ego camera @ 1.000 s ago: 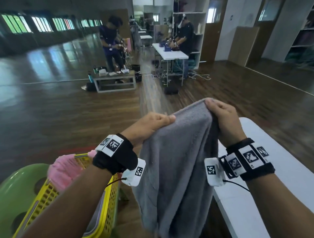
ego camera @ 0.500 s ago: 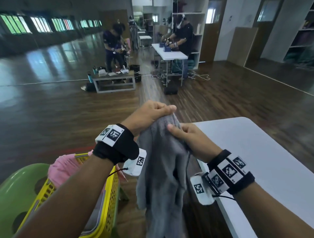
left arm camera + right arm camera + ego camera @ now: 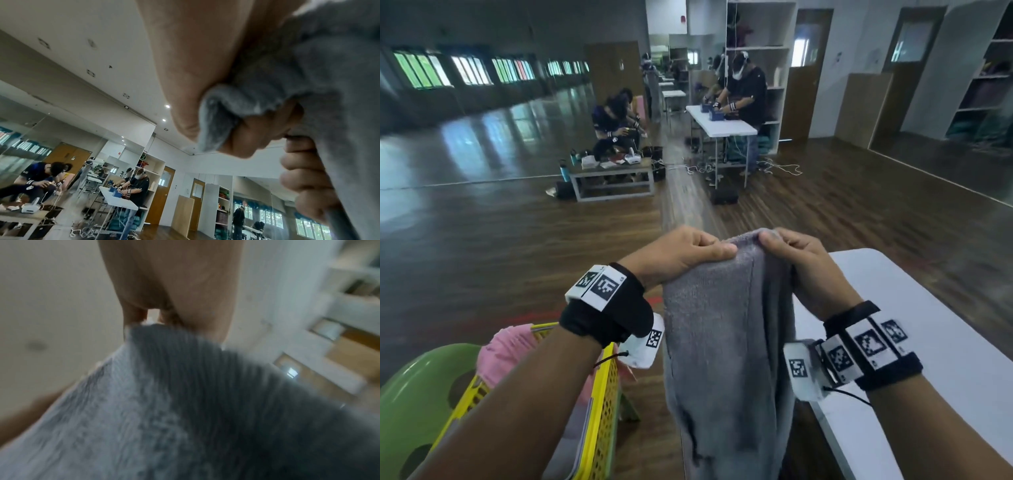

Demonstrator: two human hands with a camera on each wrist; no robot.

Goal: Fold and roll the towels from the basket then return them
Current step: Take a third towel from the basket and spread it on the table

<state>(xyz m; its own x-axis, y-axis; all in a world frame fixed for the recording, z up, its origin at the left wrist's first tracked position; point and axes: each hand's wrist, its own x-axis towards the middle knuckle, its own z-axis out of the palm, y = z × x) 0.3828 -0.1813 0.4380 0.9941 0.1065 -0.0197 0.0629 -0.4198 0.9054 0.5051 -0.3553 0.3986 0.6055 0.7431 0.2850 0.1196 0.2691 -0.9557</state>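
Head view, centre of frame: both hands are raised side by side and grasp the top edge of a grey towel [image 3: 726, 329]. The left hand [image 3: 681, 255] has its thumb laid over the near face of the cloth and its fingers curled behind. The right hand [image 3: 803, 263] pinches the same edge just beside it, fingers bent over the top. The two hands are close together, nearly touching. The towel hangs straight down from them in a narrow, doubled length, its lower end running out of the bottom of the frame.

Lower left of the frame: a yellow basket [image 3: 602, 404] sits on a green seat [image 3: 410, 394]. A pink towel [image 3: 506, 349] lies over the basket rim, partly hidden by the left forearm.

Right of the frame: a white surface [image 3: 914, 308] stands beside the hanging towel; whether the cloth touches its edge cannot be told.

Left wrist view: a fold of grey cloth is gripped between thumb and curled fingers [image 3: 304, 175].

Right wrist view: blurred; the cloth [image 3: 164, 410] fills the lower frame and the fingertips [image 3: 133, 316] close on its upper edge.

Upper frame, head view: two other persons work at tables in the far room.
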